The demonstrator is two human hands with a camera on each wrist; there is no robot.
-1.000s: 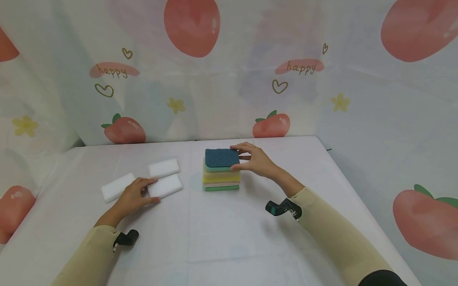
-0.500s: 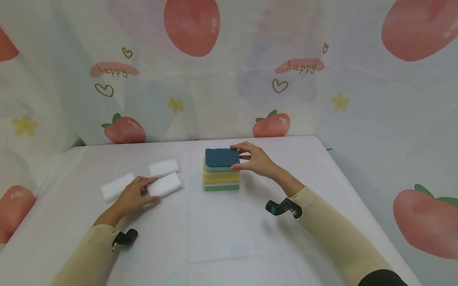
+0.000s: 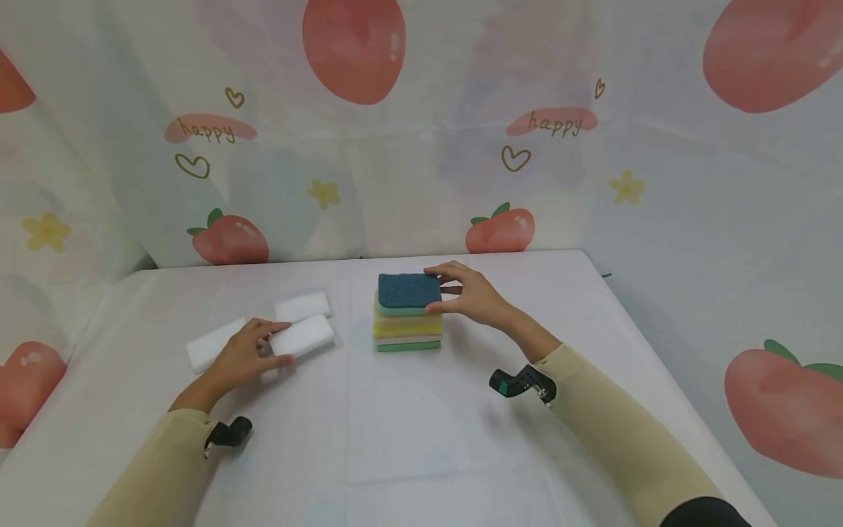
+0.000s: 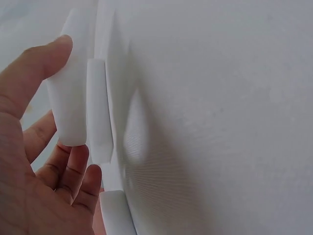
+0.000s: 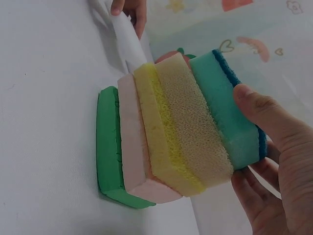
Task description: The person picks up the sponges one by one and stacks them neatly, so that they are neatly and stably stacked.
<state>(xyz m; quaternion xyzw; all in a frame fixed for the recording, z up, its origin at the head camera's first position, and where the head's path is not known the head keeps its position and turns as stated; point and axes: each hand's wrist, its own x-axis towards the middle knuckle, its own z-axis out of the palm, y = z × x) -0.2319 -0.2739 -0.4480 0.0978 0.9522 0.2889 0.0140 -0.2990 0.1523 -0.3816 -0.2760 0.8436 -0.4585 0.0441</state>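
Note:
In the head view my left hand (image 3: pixel 240 356) pinches a white sponge (image 3: pixel 303 336) by its near end, thumb on one edge and fingers on the other. The left wrist view has that sponge (image 4: pixel 71 98) raised off the table. Two more white sponges, one behind it (image 3: pixel 303 305) and one to the left (image 3: pixel 214 345), lie flat. My right hand (image 3: pixel 477 296) grips the top sponge (image 3: pixel 409 290), teal with a dark blue scouring face, on a stack. Beneath it are beige (image 5: pixel 190 115), yellow (image 5: pixel 161 137), pink (image 5: pixel 133 142) and green (image 5: pixel 108 142) sponges.
A white cloth covers the table (image 3: pixel 421 424). Behind it hangs a pale curtain (image 3: pixel 408 168) printed with red fruit. Each wrist carries a small black camera, one on the left (image 3: pixel 228 432) and one on the right (image 3: pixel 522 383).
The left hand has raised the white sponge slightly and drawn it a little away from the viewer's side. The right hand and the stack have stayed put.

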